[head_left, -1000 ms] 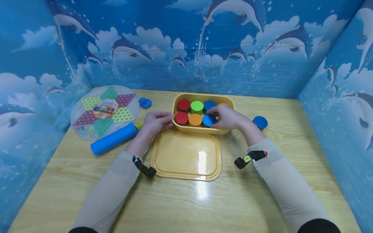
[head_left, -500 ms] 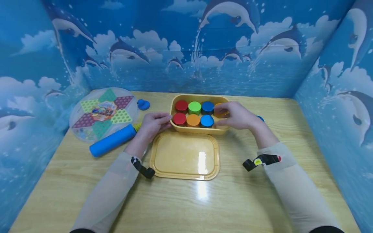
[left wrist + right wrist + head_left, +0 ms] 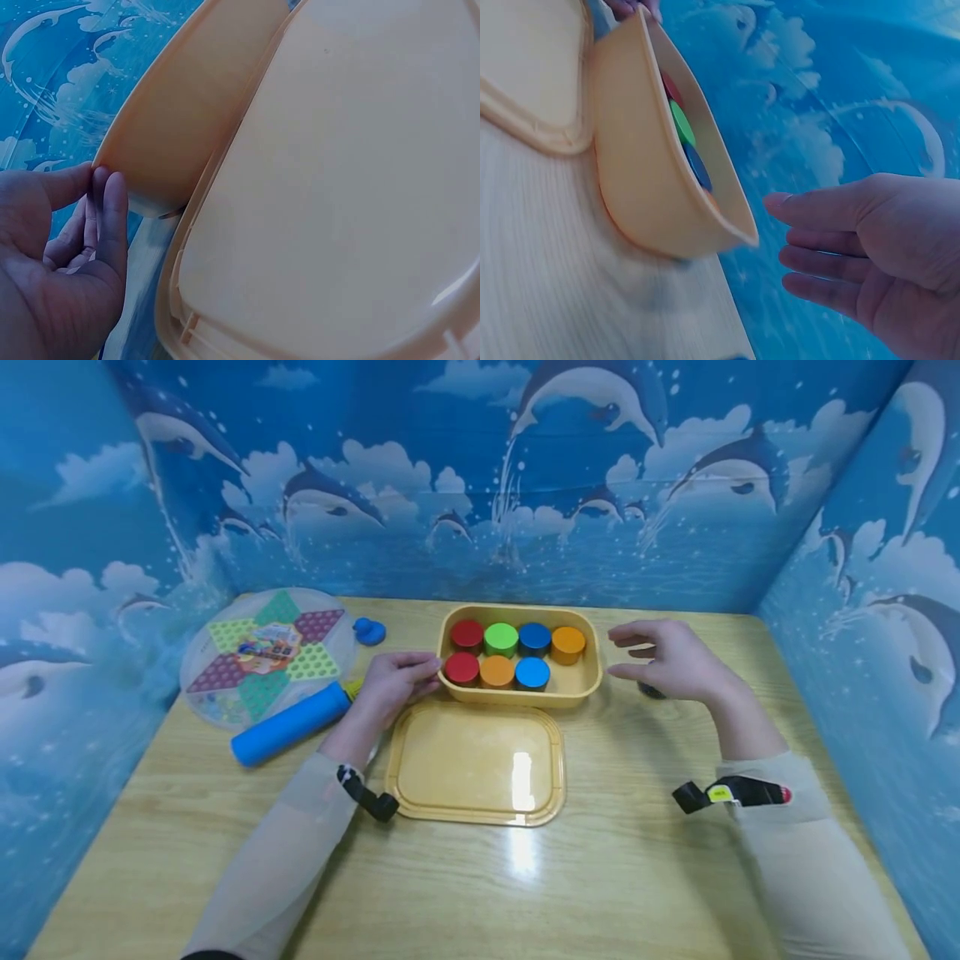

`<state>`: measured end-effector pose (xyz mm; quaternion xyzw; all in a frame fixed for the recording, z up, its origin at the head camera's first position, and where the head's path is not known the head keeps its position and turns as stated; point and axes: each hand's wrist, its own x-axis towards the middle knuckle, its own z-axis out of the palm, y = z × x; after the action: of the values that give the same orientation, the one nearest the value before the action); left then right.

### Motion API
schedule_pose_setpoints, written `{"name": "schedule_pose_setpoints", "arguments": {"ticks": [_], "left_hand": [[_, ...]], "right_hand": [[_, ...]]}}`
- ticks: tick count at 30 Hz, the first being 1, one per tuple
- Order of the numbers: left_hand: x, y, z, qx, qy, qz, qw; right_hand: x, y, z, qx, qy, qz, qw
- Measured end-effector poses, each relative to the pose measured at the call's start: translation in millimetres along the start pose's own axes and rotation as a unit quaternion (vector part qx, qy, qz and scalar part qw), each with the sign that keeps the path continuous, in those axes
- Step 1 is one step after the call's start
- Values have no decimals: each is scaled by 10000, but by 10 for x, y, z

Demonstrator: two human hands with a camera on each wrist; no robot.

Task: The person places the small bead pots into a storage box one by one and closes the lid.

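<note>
A yellow plastic box (image 3: 517,697) holds short round pieces in two rows: two red (image 3: 462,667), one green (image 3: 501,638), two blue (image 3: 532,673), two orange (image 3: 567,644). The front right corner inside shows bare bottom. My left hand (image 3: 395,685) pinches the box's left end at the rim, thumb and fingers meeting there in the left wrist view. Off the box's right end, my right hand (image 3: 671,660) hovers with fingers extended and nothing in it. Beneath it, the dark edge of another round piece (image 3: 652,692) shows on the table; the rest is hidden.
The box's flat lid (image 3: 476,764) lies in front of it. At left are a round star-patterned game board (image 3: 270,652), a blue tube with a yellow end (image 3: 291,723) and a small blue duck (image 3: 369,631). Dolphin-printed walls (image 3: 480,485) enclose the table.
My right hand has let go of the front blue piece, lifted out of the box and moved right, over the loose piece. My left hand keeps its place at the rim.
</note>
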<state>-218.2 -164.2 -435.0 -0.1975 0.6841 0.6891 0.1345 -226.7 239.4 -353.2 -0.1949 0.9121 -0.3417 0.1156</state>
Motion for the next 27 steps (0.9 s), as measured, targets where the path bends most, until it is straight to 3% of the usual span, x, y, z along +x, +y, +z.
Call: {"name": "schedule_pose_setpoints", "arguments": {"ticks": [11, 20, 27], "left_hand": [[-15, 0, -8, 42, 15, -89, 10000], [-7, 9, -6, 2, 7, -97, 10000], [-7, 11, 0, -26, 5, -83, 10000]], "right_hand": [[-254, 467, -182, -90, 339, 492, 9982], [-310, 844, -97, -140, 219, 871, 9959], [-311, 977, 15, -1, 301, 841, 9960]]}}
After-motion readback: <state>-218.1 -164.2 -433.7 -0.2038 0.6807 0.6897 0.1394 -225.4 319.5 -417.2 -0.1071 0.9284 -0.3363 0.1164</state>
